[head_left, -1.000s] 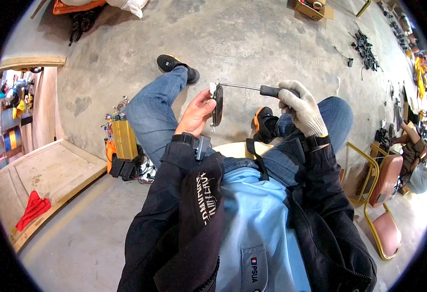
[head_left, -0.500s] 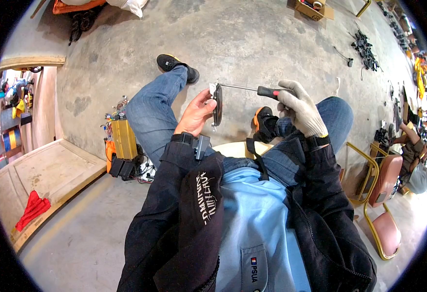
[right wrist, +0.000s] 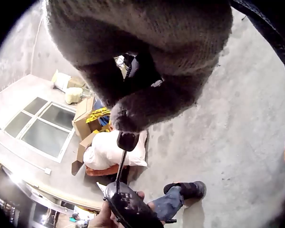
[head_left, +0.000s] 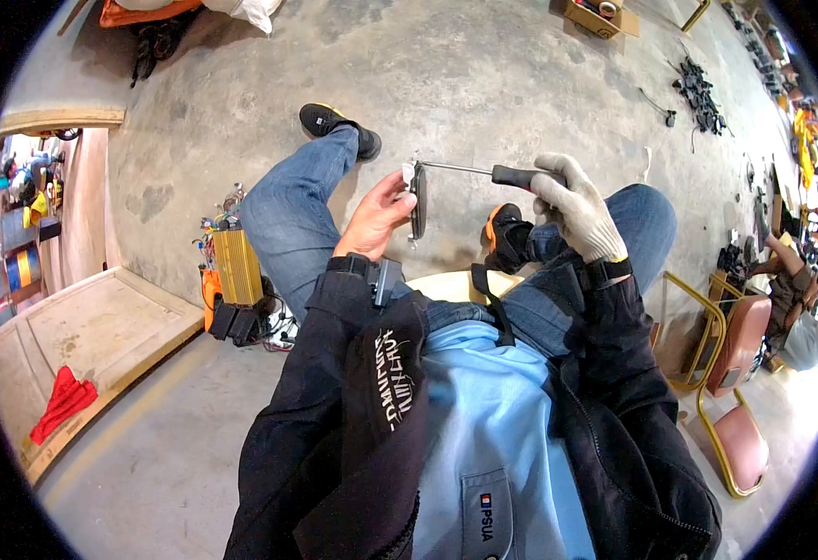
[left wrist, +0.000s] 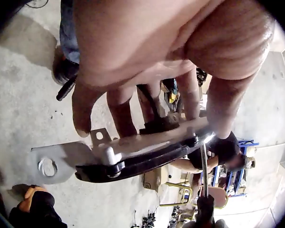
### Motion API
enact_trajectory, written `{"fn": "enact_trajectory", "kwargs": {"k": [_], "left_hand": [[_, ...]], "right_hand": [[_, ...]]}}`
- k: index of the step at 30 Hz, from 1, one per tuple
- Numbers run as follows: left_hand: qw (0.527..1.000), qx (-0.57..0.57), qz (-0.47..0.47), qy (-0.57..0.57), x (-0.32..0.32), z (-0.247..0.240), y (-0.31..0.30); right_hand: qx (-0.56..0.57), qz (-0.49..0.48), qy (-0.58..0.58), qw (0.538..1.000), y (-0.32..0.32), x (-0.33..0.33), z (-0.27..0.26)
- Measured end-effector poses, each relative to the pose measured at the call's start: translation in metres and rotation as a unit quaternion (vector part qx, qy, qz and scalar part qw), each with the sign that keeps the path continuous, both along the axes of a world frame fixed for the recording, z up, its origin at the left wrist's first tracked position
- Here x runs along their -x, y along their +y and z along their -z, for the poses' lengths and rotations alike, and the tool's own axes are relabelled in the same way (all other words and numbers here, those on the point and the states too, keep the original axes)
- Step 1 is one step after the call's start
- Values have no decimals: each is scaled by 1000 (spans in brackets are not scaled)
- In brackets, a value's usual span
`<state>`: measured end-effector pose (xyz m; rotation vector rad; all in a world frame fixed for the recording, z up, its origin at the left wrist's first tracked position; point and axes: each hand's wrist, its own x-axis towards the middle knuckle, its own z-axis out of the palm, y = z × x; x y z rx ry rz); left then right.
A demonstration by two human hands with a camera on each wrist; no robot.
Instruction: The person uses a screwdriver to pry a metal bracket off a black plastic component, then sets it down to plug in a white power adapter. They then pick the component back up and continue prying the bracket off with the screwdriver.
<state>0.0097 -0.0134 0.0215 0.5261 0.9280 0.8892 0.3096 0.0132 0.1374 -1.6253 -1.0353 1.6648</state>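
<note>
My bare left hand (head_left: 376, 219) grips a small black and pale part (head_left: 418, 201) by its edge, thumb on the near side. In the left wrist view its black curved cover (left wrist: 137, 164) lies against a whitish body, and a grey metal tab (left wrist: 61, 161) with a hole sticks out at one end. My right hand (head_left: 577, 207), in a pale knit glove, holds a screwdriver (head_left: 511, 175) by its black handle. The screwdriver's shaft (left wrist: 204, 171) runs to the end of the part, its tip right at the cover.
Beside my left leg stands a gold metal box (head_left: 240, 268) with wires. A red cloth (head_left: 63, 401) lies on a wooden panel (head_left: 138, 299) to the left. Gold-framed chairs (head_left: 740, 448) stand at right. Black cables (head_left: 698, 98) and a cardboard box (head_left: 600, 19) are on the floor ahead.
The screwdriver handle has turned in my gloved fingers, a red patch on it coming into sight and going again. The handle has shifted slightly left; the part has tilted a little.
</note>
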Motion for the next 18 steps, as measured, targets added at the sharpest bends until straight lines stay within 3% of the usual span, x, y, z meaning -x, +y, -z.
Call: {"fn": "enact_trajectory", "kwargs": {"k": [4, 6, 10, 12, 16, 18], "left_hand": [[1000, -10, 13, 3, 1, 1, 0], [999, -18, 24, 9, 2, 3, 0], [999, -18, 29, 11, 1, 4, 0], [999, -16, 29, 13, 1, 4, 0], [999, -23, 25, 15, 0, 4, 1], [999, -26, 24, 15, 1, 4, 0]], "right_hand": [[67, -6, 13, 998, 3, -3, -1], [-13, 10, -4, 1000, -1, 1, 3], [-59, -3, -16, 998, -1, 1, 3], [28, 0, -2, 1000, 3, 2, -7], [43, 14, 24, 999, 2, 0, 3], [-44, 22, -16, 999, -2, 4, 6]]}}
